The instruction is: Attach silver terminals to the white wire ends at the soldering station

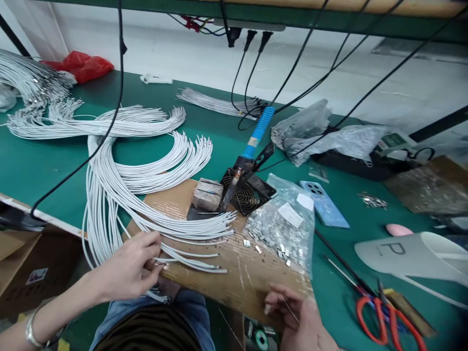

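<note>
My left hand (pixel 137 265) is closed, its fingertips pinched at the side of several white wires (pixel 197 263) that fan out over the cardboard; the exact grip is partly hidden. My right hand (pixel 298 317) is curled at the cardboard's front edge, with a thin strand of solder wire (pixel 288 308) between its fingers. A large bundle of white wires (pixel 146 209) lies just beyond my left hand. Past the wire ends, a blue-handled soldering iron (pixel 259 129) leans over a small black fan (pixel 243 195), beside a worn block (pixel 207 194).
A plastic bag of small metal connectors (pixel 281 224) lies on the cardboard (pixel 234 282). To the right are a blue phone (pixel 325 204), red-handled scissors (pixel 383 317) and a white holder (pixel 413 253). A black cable (pixel 119 73) hangs at left. Solder spools (pixel 261 339) stand below.
</note>
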### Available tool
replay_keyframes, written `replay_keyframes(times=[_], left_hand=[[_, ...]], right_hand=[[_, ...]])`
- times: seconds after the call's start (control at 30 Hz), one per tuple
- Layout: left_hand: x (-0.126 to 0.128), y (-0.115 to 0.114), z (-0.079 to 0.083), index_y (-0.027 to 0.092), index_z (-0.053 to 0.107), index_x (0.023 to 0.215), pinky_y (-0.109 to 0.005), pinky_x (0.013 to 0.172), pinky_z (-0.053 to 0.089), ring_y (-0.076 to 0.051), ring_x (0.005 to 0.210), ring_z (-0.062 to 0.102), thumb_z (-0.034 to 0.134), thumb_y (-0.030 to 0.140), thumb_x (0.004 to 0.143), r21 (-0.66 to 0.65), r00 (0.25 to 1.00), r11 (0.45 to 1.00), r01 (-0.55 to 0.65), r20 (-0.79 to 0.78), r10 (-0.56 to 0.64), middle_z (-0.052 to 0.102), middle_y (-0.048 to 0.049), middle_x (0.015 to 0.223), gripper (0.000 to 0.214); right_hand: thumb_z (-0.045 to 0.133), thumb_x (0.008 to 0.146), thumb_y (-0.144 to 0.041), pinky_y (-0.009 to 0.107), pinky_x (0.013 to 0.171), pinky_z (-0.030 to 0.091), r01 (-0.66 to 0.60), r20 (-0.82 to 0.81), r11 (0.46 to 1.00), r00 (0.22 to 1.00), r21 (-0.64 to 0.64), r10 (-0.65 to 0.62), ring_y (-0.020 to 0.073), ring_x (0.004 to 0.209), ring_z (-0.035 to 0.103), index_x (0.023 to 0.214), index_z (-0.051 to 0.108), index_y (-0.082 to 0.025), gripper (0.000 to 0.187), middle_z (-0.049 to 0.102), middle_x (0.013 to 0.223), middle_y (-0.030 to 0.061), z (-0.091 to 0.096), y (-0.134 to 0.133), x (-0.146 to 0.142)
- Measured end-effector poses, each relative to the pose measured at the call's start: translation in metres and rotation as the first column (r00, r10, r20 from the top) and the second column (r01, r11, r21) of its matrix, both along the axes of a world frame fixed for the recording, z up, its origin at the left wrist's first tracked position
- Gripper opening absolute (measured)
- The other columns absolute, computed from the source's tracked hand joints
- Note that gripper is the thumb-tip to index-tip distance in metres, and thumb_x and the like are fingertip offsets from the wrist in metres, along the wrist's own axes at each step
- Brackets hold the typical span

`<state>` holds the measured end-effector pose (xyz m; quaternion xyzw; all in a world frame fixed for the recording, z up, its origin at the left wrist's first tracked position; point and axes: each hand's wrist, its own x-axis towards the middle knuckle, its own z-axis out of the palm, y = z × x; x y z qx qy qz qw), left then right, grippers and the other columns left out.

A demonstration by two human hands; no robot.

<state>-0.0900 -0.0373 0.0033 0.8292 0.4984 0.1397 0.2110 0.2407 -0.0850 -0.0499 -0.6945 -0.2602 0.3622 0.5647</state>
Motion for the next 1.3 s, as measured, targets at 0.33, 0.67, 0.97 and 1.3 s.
replay_keyframes(times=[0.33,0.67,0.97,1.3], left_hand=[[0.079,0.018,0.014,0.02,0.072,0.087,-0.024,0.054,0.033,-0.012,0.054,0.047,0.064,0.023,0.095,-0.461,0.946,0.87,0.175,0.323,-0.019,0.059,0.0056,0.063,0.012],[0.067,0.015,0.006,0.02,0.061,0.089,-0.024,0.057,0.034,-0.014,0.066,0.044,0.059,0.051,0.101,-0.693,0.752,0.721,0.017,0.484,0.447,0.049,0.004,0.073,0.033],[0.063,0.009,0.014,0.02,0.069,0.089,-0.025,0.059,0.036,-0.014,0.064,0.045,0.069,0.044,0.098,-0.72,0.701,0.69,0.07,0.528,0.48,0.055,0.0028,0.07,0.026],[0.075,0.004,0.016,0.021,0.072,0.08,-0.025,0.056,0.039,-0.014,0.061,0.052,0.066,0.037,0.101,-0.606,0.781,0.795,0.012,0.503,0.371,0.064,0.002,0.066,0.027]], right_hand=[[0.061,0.097,-0.072,0.025,0.059,0.051,-0.055,0.013,0.998,0.998,0.026,0.054,0.0168,0.064,0.064,0.072,0.082,-0.015,0.065,0.073,0.071,0.0069,0.011,-0.004,-0.021],[0.081,0.09,-0.032,0.025,0.056,0.049,-0.433,-0.036,0.877,0.893,0.21,0.449,0.0131,0.059,0.059,0.092,0.088,-0.024,0.011,0.07,0.076,0.0024,0.02,0.009,-0.071],[0.082,0.088,-0.016,0.021,0.054,0.048,-0.479,-0.049,0.814,0.852,0.328,0.521,0.0122,0.06,0.063,0.085,0.085,-0.025,0.01,0.074,0.074,0.0009,0.024,0.024,-0.087],[0.079,0.094,-0.031,0.022,0.047,0.039,-0.341,-0.179,0.857,0.883,0.387,0.433,0.0105,0.05,0.05,0.068,0.073,-0.022,0.028,0.053,0.057,-0.0045,0.027,0.029,-0.076]])
